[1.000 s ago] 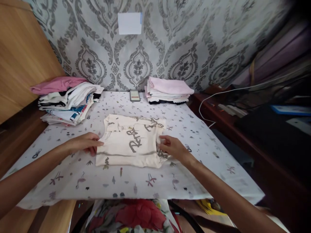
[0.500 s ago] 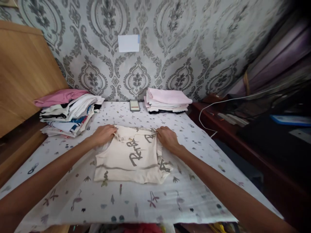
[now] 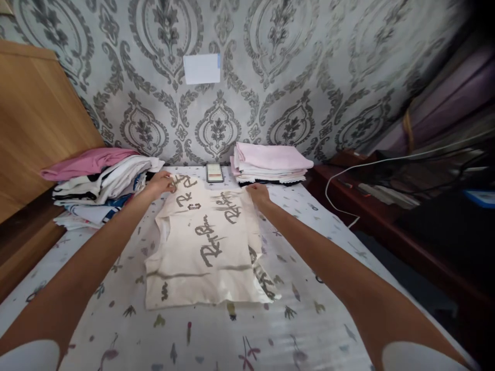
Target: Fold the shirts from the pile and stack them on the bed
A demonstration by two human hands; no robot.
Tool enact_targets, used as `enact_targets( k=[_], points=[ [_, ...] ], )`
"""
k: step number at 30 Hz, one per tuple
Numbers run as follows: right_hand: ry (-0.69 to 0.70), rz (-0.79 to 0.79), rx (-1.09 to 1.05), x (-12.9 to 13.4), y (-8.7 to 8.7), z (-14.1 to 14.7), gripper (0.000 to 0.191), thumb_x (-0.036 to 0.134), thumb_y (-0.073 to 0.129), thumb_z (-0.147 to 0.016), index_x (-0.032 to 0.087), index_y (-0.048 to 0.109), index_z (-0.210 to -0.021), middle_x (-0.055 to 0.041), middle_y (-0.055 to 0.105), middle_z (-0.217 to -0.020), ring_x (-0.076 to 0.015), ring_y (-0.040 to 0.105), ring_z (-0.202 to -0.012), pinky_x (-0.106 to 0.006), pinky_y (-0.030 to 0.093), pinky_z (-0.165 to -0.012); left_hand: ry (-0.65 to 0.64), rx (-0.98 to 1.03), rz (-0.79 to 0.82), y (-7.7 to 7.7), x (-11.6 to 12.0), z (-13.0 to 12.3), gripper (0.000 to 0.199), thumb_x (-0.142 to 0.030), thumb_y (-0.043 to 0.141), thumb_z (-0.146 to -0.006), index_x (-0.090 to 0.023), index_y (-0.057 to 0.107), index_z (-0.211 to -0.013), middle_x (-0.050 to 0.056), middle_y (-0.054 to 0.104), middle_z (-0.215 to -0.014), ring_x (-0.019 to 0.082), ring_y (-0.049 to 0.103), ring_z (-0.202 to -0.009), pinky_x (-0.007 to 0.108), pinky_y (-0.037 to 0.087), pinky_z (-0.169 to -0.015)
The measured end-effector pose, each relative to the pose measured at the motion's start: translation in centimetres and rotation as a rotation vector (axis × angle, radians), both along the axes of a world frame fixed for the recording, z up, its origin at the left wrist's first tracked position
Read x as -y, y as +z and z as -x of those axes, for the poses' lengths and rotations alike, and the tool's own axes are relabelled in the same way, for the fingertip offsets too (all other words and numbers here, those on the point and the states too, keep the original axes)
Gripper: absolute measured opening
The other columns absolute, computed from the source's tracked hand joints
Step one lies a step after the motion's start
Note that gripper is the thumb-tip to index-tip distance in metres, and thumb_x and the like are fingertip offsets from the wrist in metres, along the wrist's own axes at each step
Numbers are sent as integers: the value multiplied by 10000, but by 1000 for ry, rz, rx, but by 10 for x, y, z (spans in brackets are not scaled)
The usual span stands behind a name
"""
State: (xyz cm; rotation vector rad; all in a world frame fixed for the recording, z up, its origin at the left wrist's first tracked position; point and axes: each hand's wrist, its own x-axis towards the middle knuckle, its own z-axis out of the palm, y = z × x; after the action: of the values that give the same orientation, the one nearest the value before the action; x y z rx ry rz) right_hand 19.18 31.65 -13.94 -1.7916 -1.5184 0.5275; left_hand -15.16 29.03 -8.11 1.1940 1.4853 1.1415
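Cream fabric with dark, brush-style lettering makes up the printed top (image 3: pixel 209 242), which lies opened out on the bench (image 3: pixel 317 309) between the person's arms. Both hands are at its far edge: the left hand (image 3: pixel 162 182) pinches the far left corner, just beside the left clothes stack (image 3: pixel 104 178), while the right hand (image 3: pixel 258 194) has its fingers curled closed on the far right corner, just in front of the right clothes stack (image 3: pixel 270 154). The step in hand looks like opening and straightening the fabric. A crease runs across its near part and the near right corner is rumpled, so the next move probably calls for a light, even pull at both corners, then attention to that corner. As for containers, the garments sit in open piles rather than inside anything, pink cloth uppermost on each. A small rectangular device (image 3: pixel 214 172), perhaps a phone, stands apart near the patterned wall (image 3: pixel 224 46).
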Motion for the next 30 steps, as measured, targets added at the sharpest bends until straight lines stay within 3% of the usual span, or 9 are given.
enact_targets(
  k=[3, 6, 9, 11, 16, 19, 22, 26, 30],
  points=[
    [-19, -7, -51, 17, -8, -4, 291, 327, 528, -806, 155, 668, -994, -63, 669, -883, -198, 608, -821, -299, 476, -745, 91, -167, 8, -13, 13, 2, 262, -195, 699, -663, -212, 531, -863, -20, 555, -787, 156, 574, -765, 257, 472, -693],
    [9, 5, -76, 60, -10, -18, 360, 362, 548, -818, 160, 630, -1105, -82, 652, -995, -208, 607, -897, -338, 481, -835, 62, -416, 29, -22, 48, 12, 273, -276, 675, -685, -228, 549, -922, -14, 581, -806, 182, 587, -766, 269, 452, -676],
    [106, -25, -3, 124, -7, -31, 250, 394, 524, -850, 191, 638, -942, -71, 626, -940, -229, 587, -913, -365, 469, -858, -34, -603, 80, -24, 99, 29, 331, -421, 651, -735, -224, 561, -985, -16, 595, -739, 197, 590, -702, 266, 434, -604],
    [196, -28, 95, 171, -3, -34, 276, 447, 486, -885, 216, 603, -790, -71, 601, -868, -245, 573, -872, -379, 464, -817, -104, -576, 157, -21, 133, 41, 375, -523, 648, -752, -219, 582, -961, -10, 609, -691, 201, 587, -650, 253, 404, -529],
    [277, 11, 161, 254, 9, -23, 363, 516, 445, -922, 247, 541, -698, -81, 589, -811, -270, 565, -817, -406, 456, -742, -438, -433, 486, -4, 199, 53, 382, -567, 754, -670, -206, 632, -633, 26, 629, -617, 165, 529, -502, 239, 304, -414],
    [304, -2, 169, 270, 10, -13, 286, 439, 533, -864, 251, 490, -653, -71, 577, -776, -268, 549, -783, -400, 442, -706, -524, -351, 564, -3, 223, 41, 311, -493, 809, -625, -225, 666, -685, 6, 616, -619, 149, 486, -500, 230, 283, -410],
    [301, 17, 33, 271, 10, -9, 248, 399, 604, -796, 250, 474, -646, -32, 537, -699, -228, 510, -692, -355, 411, -635, -472, -271, 449, -5, 237, 23, 330, -515, 787, -648, -226, 631, -673, -18, 536, -587, 142, 449, -538, 221, 329, -453],
    [217, 111, -446, 271, 22, -11, 324, 506, 668, -796, 241, 508, -700, 38, 461, -589, -144, 403, -548, -278, 330, -533, -312, -32, 255, 3, 244, 8, 352, -538, 746, -709, -224, 587, -703, 12, 590, -733, 188, 559, -715, 275, 489, -652],
    [108, 129, -830, 273, 36, -14, 413, 530, 802, -684, 242, 510, -734, 61, 497, -581, -117, 421, -518, -244, 326, -494, -239, 180, 235, 8, 248, 2, 329, -536, 701, -780, -253, 545, -841, 35, 656, -869, 228, 638, -818, 371, 530, -789]
  ],
)
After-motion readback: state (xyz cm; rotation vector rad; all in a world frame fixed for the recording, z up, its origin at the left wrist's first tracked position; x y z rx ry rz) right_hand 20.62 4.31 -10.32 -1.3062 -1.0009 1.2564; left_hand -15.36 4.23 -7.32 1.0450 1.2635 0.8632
